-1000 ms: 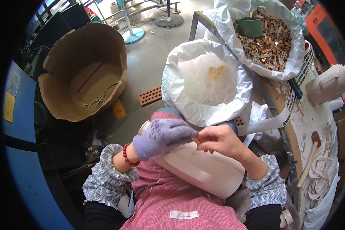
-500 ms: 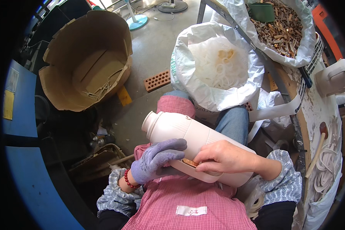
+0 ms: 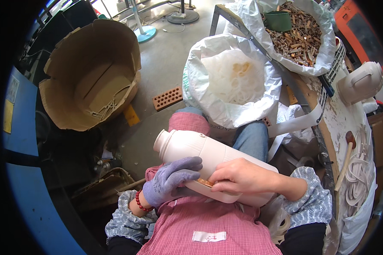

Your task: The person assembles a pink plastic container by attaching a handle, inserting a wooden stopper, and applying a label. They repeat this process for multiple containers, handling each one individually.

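Note:
Across my lap lies a pale pink thermos jug body (image 3: 219, 154), its neck toward the left and its handle (image 3: 221, 195) facing me. My left hand (image 3: 170, 180), in a purple glove, is closed round the neck-side end of the handle. My right hand (image 3: 242, 176) is bare, fingers pinched at the handle's inner side. A small shiny brown strip (image 3: 205, 182) shows at those fingertips, lying along the handle. The fingers partly hide it, so how it is seated cannot be made out.
Ahead stands a white sack of translucent rings (image 3: 238, 80); a sack of brown strips (image 3: 300, 40) is behind it, right. A large cardboard bin (image 3: 93, 80) sits at left. On the right-hand bench are another pink jug (image 3: 357, 85), a mallet (image 3: 347, 157) and coiled white strips (image 3: 356, 182).
The view has shifted slightly. Both hands keep their hold at the handle, and the right fingertips still pinch by the brown strip.

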A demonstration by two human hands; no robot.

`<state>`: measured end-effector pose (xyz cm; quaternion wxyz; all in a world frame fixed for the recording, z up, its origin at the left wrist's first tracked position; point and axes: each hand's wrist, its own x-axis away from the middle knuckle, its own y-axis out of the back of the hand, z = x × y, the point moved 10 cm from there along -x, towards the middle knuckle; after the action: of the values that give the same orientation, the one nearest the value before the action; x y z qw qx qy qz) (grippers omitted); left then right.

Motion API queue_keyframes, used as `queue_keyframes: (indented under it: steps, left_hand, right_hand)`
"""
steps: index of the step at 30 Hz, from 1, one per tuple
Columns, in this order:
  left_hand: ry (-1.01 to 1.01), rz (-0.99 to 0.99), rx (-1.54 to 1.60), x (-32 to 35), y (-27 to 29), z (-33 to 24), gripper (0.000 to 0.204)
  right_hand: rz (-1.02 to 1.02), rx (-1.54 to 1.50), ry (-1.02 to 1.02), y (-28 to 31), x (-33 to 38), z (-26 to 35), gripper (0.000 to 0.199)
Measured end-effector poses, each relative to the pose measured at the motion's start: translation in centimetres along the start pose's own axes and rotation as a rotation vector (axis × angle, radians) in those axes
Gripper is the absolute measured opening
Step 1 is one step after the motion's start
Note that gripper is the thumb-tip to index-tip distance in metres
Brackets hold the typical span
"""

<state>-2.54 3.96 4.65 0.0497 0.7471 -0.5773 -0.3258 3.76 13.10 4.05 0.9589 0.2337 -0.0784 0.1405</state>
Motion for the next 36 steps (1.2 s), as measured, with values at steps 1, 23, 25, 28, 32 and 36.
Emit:
queue_keyframes:
  steps: [1,23,25,28,32,36]
  left_hand:
    - [-0.005,-0.007,0.006,-0.2,-0.1,-0.1,0.057]
    - [0.239,0.282,0.094,-11.6,-9.9,5.3,0.047]
    - [0.348,0.369,0.123,-12.5,-12.4,5.5,0.029]
    - [-0.063,0.162,-0.356,-12.2,-9.8,8.1,0.021]
    - [0.498,0.049,0.223,-10.6,-8.0,18.5,0.021]
    - [0.361,-0.109,0.023,-9.3,-6.1,20.2,0.024]
  right_hand:
    - [0.001,0.007,0.013,-0.1,0.1,0.0,0.022]
    - [-1.072,-0.227,-0.224,3.7,26.3,-9.1,0.035]
    - [-1.207,-0.003,-0.38,2.3,30.9,-11.8,0.03]
    - [-1.467,0.564,-0.88,-1.8,46.4,-14.7,0.029]
    - [-1.292,0.791,-2.016,-20.3,68.8,-15.5,0.032]
    - [-1.516,0.72,-1.791,-24.2,71.3,-14.7,0.023]
